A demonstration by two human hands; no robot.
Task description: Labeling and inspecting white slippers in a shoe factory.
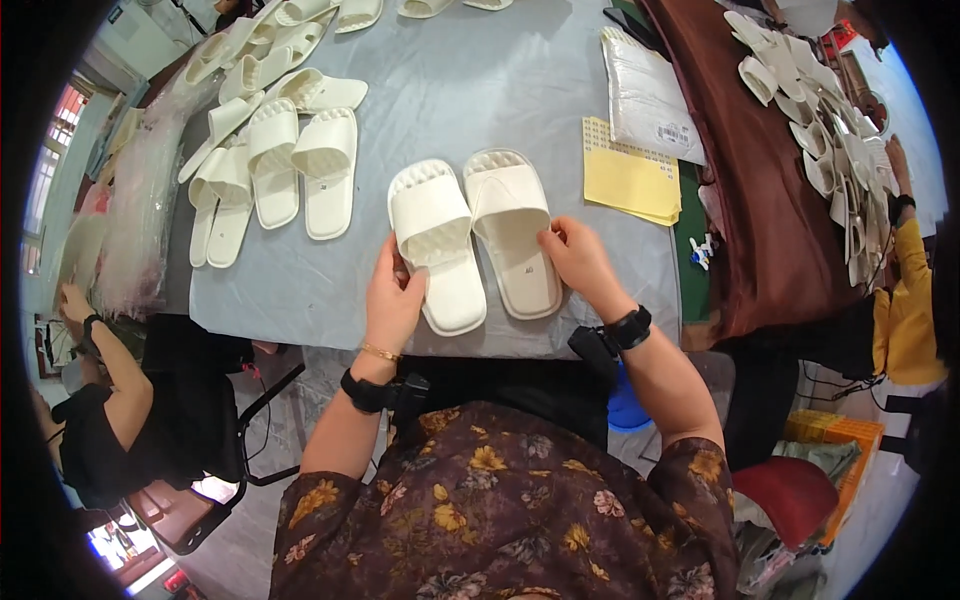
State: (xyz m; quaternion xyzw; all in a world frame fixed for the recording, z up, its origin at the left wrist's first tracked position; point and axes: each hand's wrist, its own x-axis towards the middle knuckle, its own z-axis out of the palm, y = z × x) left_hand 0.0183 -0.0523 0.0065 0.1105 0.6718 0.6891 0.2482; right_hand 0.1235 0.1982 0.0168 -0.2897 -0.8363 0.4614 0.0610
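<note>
We see a pair of white slide slippers side by side, toes away from the person, near the front edge of the grey counter (500, 80). The left hand (393, 300) curls loosely around the outer edge of the left slipper (436, 245), fingers on its side and thumb toward the footbed; the right hand (578, 255) rests its fingertips against the outer edge of the right slipper (512, 230), not closed around it. Pressing from both sides like this would, we judge, keep the two soles parallel and matched as a pair. To the left lies a cluster of more white slippers (275, 165), well apart, with clear plastic bags (140, 200) at the counter's left edge. To the right sit a stack of yellow paper sheets (628, 180) and a white plastic packet (645, 95). Further right, another heap of slippers (830, 140) sits on a brown cloth (745, 200). Nothing lies between the hands and the pair. Other people sit at either side.
</note>
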